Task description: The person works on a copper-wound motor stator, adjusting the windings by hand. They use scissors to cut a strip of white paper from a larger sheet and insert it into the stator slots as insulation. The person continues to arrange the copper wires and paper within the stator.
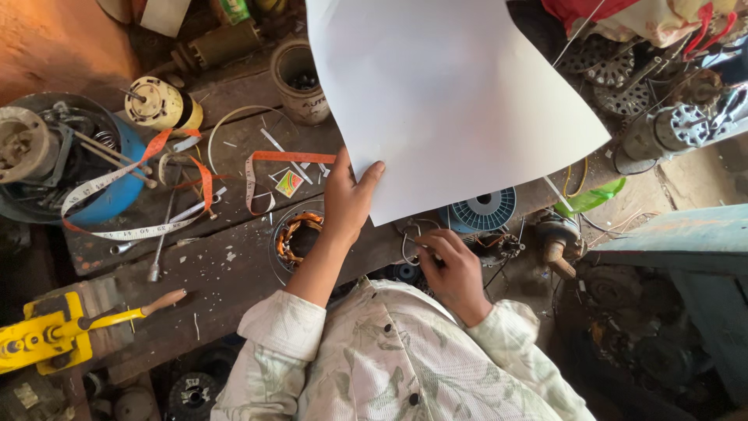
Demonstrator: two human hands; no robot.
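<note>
A person in a leafy pale shirt leans over a messy wooden workbench point(234, 273). The left hand point(349, 199) holds up a big white sheet of paper point(444, 101). The fingers point(366, 178) are pressed together on the sheet's lower left edge, pinching it, and almost all of the paper spreads up and away to the right of those fingers, hiding much of the bench. Just below and left of that hand sits a round motor part with copper wire coils point(298, 236). The right hand point(454, 273) is lower down, near the person's chest. Its fingers are curled in and the tips rest on a small bunch of thin wires point(413, 243); I cannot tell if they grip them or only touch them. Just above those fingers, peeking from under the paper's bottom corner, is a blue spool point(483, 210). Far off to the left of both hands lie an orange and white measuring tape point(148, 187), a cream and yellow motor point(162, 105), and a yellow tool with a wooden handle point(54, 331).
</note>
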